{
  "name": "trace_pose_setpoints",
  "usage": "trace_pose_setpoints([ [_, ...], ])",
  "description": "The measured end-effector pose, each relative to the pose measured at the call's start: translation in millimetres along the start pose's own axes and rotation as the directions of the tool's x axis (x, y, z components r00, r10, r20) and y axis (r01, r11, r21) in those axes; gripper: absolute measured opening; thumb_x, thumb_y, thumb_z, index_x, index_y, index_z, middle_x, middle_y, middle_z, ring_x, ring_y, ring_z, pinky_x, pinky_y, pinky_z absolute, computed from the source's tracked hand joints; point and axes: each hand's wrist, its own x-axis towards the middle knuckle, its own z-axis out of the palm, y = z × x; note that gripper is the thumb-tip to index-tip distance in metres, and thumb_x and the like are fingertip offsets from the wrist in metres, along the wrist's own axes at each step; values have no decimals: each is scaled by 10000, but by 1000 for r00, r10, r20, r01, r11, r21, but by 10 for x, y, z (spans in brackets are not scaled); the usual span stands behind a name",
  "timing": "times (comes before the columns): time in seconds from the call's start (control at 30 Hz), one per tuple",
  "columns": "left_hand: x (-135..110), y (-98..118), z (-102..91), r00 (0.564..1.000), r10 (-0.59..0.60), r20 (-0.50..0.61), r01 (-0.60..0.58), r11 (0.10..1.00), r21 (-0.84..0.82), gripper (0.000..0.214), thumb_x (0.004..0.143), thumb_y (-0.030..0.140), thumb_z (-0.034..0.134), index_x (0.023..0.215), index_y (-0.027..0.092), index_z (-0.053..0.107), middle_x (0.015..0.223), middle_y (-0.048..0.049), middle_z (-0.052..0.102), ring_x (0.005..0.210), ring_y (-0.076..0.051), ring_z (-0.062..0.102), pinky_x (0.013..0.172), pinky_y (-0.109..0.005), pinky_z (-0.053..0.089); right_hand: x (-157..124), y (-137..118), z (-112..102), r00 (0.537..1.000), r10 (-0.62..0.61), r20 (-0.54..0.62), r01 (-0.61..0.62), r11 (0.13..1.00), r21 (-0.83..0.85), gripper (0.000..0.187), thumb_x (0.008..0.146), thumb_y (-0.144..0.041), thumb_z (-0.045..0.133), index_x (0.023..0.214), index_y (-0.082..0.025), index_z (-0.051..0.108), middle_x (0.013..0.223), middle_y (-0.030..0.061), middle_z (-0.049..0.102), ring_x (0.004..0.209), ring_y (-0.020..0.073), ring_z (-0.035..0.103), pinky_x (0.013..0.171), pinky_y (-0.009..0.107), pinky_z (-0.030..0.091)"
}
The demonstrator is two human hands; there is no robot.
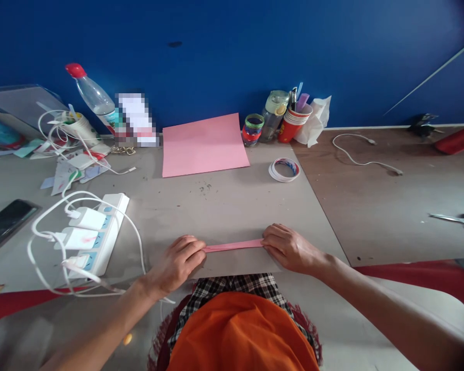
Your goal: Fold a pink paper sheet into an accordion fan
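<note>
A narrow folded strip of pink paper (234, 246) lies level across the front of the grey table, one end in each hand. My left hand (183, 260) is closed on its left end, the fingertips pressed together there. On the right end, my right hand (288, 247) grips with curled fingers. Both hands rest close to the table's front edge, and their thumbs are mostly hidden. Farther back, a larger pink sheet of paper (204, 147) lies near the blue wall. To its right sits a roll of white tape (284, 170).
A white power strip (114, 232) with plugged chargers and looping cables stands left of my left hand. A phone (10, 224) lies farther left. Along the wall are a bottle (95, 95), a jar (274, 116) and a red cup of pens (294, 123). Scissors (454, 219) lie far right.
</note>
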Motion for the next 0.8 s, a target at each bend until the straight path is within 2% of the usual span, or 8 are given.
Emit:
trace_pose_setpoints([
  [0.13,15,9,8,993,-115,-20,110,982,-155,202,890,57,442,956,184,584,969,-55,603,886,-151,557,814,-306,490,-2,-1,3,1000,16,14,-16,1000,4,202,911,-124,405,834,-165,587,812,80,556,753,171,501,679,299,429],
  [0.23,45,12,21,977,-212,-30,197,945,-260,176,886,83,465,991,192,554,930,-47,594,848,-145,563,780,-292,490,1,0,5,999,25,19,-26,999,19,205,913,-127,399,833,-170,583,808,78,555,747,173,498,678,302,425],
  [0.37,86,21,29,949,-316,14,305,902,-306,174,871,126,519,1033,190,524,917,-44,586,839,-152,563,757,-288,489,15,0,-2,999,31,38,-33,999,42,210,909,-117,394,826,-166,581,809,79,553,746,172,491,675,305,421],
  [0.43,96,28,28,951,-307,19,299,905,-302,138,868,119,523,985,191,542,901,-36,575,822,-144,557,744,-274,478,25,-4,-9,998,33,47,-35,998,44,215,908,-116,391,821,-164,581,803,79,553,744,172,488,674,308,421],
  [0.63,90,21,4,976,-211,-62,191,953,-236,126,870,91,496,879,189,576,840,-24,567,754,-125,549,705,-252,451,45,-15,-27,997,44,66,-46,998,39,223,914,-126,384,823,-168,584,796,79,555,749,175,500,658,302,423],
  [0.8,100,-6,2,973,-228,-33,209,935,-287,166,883,91,447,896,192,579,821,-25,570,758,-126,544,703,-251,448,48,-15,-30,995,58,84,-62,997,54,218,909,-121,389,808,-165,578,792,78,551,736,173,491,654,306,419],
])
